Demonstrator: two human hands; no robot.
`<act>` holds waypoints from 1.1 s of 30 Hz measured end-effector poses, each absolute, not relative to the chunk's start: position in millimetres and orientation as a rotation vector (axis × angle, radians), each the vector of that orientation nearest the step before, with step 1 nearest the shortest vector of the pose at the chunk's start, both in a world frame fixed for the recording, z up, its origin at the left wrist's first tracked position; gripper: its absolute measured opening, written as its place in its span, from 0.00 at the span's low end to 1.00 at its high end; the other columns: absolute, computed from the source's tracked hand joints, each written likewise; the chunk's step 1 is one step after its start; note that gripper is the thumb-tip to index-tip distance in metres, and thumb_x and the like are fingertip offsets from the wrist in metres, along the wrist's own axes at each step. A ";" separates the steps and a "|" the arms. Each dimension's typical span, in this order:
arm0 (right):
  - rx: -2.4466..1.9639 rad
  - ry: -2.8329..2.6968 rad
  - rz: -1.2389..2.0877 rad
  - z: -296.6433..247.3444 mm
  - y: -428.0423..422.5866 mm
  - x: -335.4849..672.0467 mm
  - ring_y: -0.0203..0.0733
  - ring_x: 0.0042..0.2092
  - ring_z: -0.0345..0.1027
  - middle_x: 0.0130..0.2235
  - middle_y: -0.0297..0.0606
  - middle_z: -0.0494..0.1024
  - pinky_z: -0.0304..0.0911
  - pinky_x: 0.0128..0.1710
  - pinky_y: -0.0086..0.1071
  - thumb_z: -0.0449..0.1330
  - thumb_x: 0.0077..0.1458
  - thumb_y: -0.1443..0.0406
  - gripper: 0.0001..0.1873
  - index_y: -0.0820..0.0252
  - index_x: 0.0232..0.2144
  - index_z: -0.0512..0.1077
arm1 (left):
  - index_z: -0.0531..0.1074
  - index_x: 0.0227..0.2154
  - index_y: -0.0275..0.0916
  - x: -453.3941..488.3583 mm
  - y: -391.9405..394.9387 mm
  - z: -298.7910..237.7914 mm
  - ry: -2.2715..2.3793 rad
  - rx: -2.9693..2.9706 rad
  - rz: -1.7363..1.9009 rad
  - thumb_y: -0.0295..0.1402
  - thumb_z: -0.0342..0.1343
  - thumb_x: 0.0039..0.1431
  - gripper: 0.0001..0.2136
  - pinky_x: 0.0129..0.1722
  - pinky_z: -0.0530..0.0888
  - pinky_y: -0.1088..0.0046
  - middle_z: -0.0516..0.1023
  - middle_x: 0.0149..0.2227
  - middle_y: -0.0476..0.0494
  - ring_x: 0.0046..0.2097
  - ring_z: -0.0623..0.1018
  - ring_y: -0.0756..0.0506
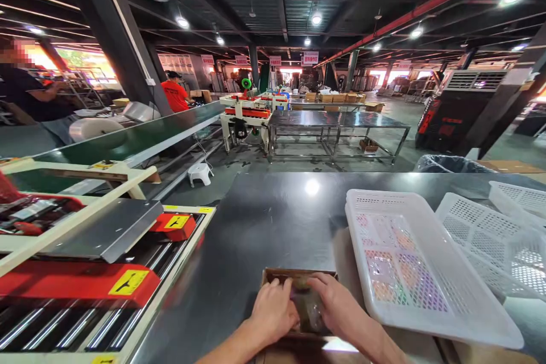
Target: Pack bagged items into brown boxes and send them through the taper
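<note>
A small open cardboard box (298, 274) sits near the front edge of the steel table (256, 222). Both hands reach into it. My left hand (275, 308) has its fingers bent together over the box's left side, and what they grip is hidden. My right hand (339, 304) curls over the right side, its fingers at a clear plastic packet (314, 315) inside. The packet's contents are too dim to make out. Just right of my hands stands a white plastic basket (439, 261) holding several clear packets (386, 267) of small colourful pieces.
More white perforated baskets (490, 239) lie at the right. A roller conveyor with a red-and-cream machine (128, 290) runs along the left. Beyond are a white stool (200, 174), another steel table (341, 119), a co-worker in a red shirt (174, 95) and a person in dark clothes (32, 94).
</note>
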State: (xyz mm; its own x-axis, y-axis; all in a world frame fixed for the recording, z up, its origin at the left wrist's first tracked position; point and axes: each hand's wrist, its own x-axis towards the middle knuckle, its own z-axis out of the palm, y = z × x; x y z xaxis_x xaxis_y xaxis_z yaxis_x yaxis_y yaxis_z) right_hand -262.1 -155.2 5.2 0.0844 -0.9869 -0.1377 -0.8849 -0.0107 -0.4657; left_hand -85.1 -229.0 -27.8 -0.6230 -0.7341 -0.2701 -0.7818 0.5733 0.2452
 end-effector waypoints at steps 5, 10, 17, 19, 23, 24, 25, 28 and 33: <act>-2.049 1.919 -0.268 -8.4 -172.3 -258.4 0.54 0.69 0.66 0.67 0.55 0.73 0.61 0.72 0.44 0.51 0.57 0.78 0.30 0.71 0.60 0.75 | 0.74 0.61 0.34 -85.7 -231.1 -36.0 2.862 -1.221 0.393 0.31 0.49 0.69 0.21 0.70 0.68 0.50 0.75 0.67 0.31 0.69 0.71 0.32; -2.111 1.844 -0.330 -37.3 -172.0 -260.1 0.53 0.71 0.63 0.70 0.50 0.69 0.58 0.74 0.45 0.53 0.59 0.74 0.34 0.65 0.67 0.69 | 0.65 0.70 0.29 -86.0 -235.6 -37.3 2.741 -1.319 0.539 0.32 0.56 0.65 0.31 0.77 0.59 0.56 0.63 0.74 0.31 0.75 0.62 0.35; -1.947 1.983 -0.180 -30.5 -181.4 -255.6 0.64 0.63 0.72 0.62 0.58 0.77 0.69 0.63 0.52 0.59 0.65 0.63 0.22 0.68 0.57 0.77 | 0.70 0.66 0.31 -91.4 -255.8 -24.9 2.770 -1.186 0.560 0.32 0.53 0.64 0.27 0.71 0.66 0.57 0.72 0.68 0.31 0.70 0.69 0.34; -1.939 1.983 -0.289 -19.9 -183.4 -271.6 0.52 0.58 0.76 0.56 0.46 0.83 0.71 0.60 0.40 0.59 0.67 0.62 0.17 0.58 0.54 0.79 | 0.70 0.66 0.33 -89.5 -256.4 -28.3 2.793 -1.166 0.516 0.32 0.50 0.66 0.26 0.69 0.67 0.54 0.74 0.65 0.32 0.67 0.71 0.34; -1.639 2.307 -0.609 -3.4 -178.0 -355.2 0.39 0.58 0.75 0.57 0.41 0.81 0.68 0.59 0.31 0.45 0.74 0.63 0.22 0.55 0.59 0.75 | 0.74 0.64 0.41 -81.7 -249.4 -36.7 2.818 -1.085 0.471 0.34 0.49 0.68 0.24 0.65 0.70 0.48 0.77 0.60 0.35 0.63 0.73 0.33; -1.559 2.391 -0.600 -3.5 -174.7 -380.6 0.44 0.61 0.73 0.61 0.48 0.78 0.67 0.62 0.36 0.47 0.73 0.65 0.23 0.60 0.63 0.72 | 0.75 0.63 0.43 -80.4 -248.1 -36.9 2.824 -1.064 0.473 0.33 0.49 0.67 0.24 0.64 0.70 0.48 0.77 0.59 0.36 0.62 0.74 0.34; -1.504 2.439 -0.557 -6.3 -170.7 -404.2 0.50 0.64 0.71 0.65 0.53 0.74 0.65 0.64 0.41 0.53 0.70 0.65 0.24 0.63 0.65 0.70 | 0.75 0.63 0.43 -79.8 -247.6 -36.0 2.827 -1.046 0.476 0.33 0.49 0.67 0.24 0.63 0.71 0.49 0.77 0.58 0.37 0.62 0.74 0.34; -1.430 2.456 -0.372 -27.3 -155.3 -451.6 0.59 0.68 0.66 0.67 0.58 0.71 0.63 0.66 0.49 0.68 0.54 0.70 0.35 0.62 0.64 0.71 | 0.74 0.65 0.42 -82.6 -251.6 -28.9 2.801 -1.016 0.486 0.31 0.46 0.68 0.25 0.63 0.71 0.50 0.77 0.59 0.36 0.62 0.74 0.34; -1.431 2.448 -0.223 -55.5 -134.4 -461.5 0.63 0.60 0.73 0.60 0.58 0.77 0.67 0.61 0.49 0.63 0.47 0.79 0.30 0.63 0.54 0.78 | 0.77 0.62 0.39 -93.0 -258.7 -18.2 2.740 -0.996 0.474 0.34 0.48 0.66 0.24 0.61 0.73 0.46 0.79 0.57 0.34 0.60 0.76 0.31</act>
State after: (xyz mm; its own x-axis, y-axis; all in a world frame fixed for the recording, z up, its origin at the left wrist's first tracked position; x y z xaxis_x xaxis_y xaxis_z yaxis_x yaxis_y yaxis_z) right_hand -461.5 -134.4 -55.5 -0.4606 -0.8701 -0.1752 -0.8242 0.4926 -0.2794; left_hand -93.0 -258.7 -18.2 -0.7570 -0.5903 -0.2802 -0.6501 0.7234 0.2325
